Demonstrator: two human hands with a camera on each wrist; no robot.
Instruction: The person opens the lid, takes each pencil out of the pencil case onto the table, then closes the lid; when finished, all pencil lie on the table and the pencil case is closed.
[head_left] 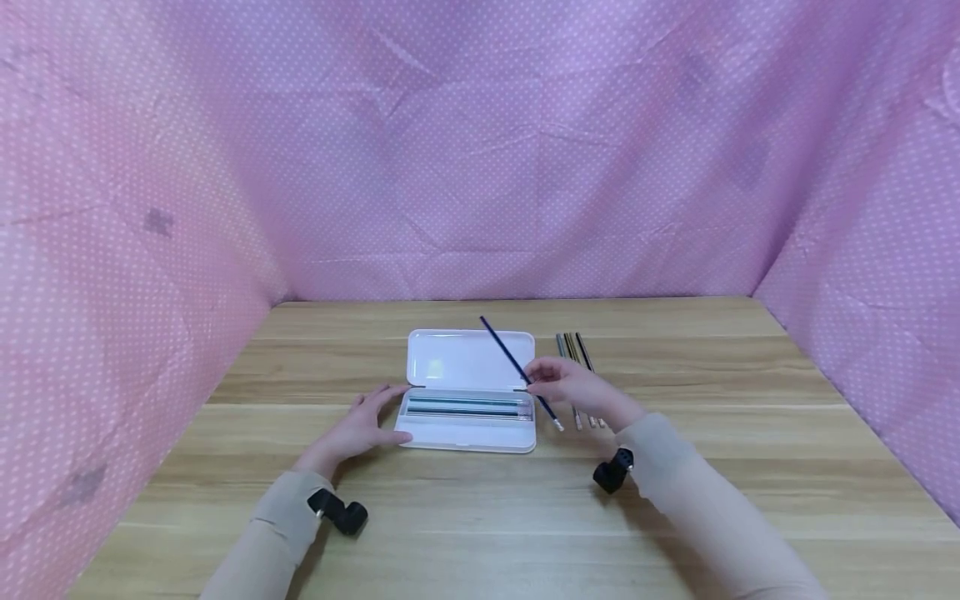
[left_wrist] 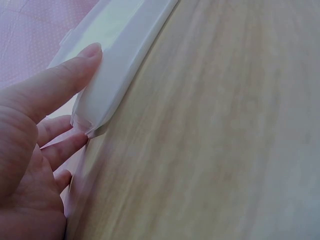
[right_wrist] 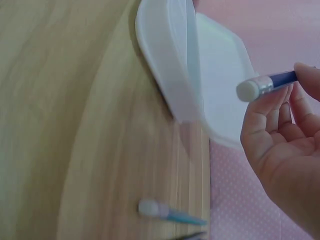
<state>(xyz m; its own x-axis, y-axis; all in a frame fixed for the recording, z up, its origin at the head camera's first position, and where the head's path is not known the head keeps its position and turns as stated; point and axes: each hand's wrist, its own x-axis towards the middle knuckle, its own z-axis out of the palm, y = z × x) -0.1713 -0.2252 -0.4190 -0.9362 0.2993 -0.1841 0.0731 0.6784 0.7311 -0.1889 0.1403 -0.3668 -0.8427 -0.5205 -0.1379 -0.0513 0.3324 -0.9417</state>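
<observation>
A white pencil case (head_left: 465, 435) lies open on the table, its lid (head_left: 457, 358) tipped back behind it. Several pencils (head_left: 468, 407) lie lengthwise in the back part of its tray. My left hand (head_left: 363, 425) holds the case's left end, thumb at the front corner and fingers along the side; in the left wrist view the thumb (left_wrist: 75, 75) lies over the rim. With thumb and fingers, my right hand (head_left: 573, 387) pinches a dark blue pencil (head_left: 504, 348) slantwise over the case's right end. Its white eraser (right_wrist: 247, 91) points toward me, clear of the table.
Several loose pencils (head_left: 572, 348) lie side by side on the wooden table (head_left: 480, 525), right of the case and partly behind my right hand. One teal pencil (right_wrist: 175, 215) shows in the right wrist view. Pink dotted cloth (head_left: 480, 167) hangs around the table's back and sides.
</observation>
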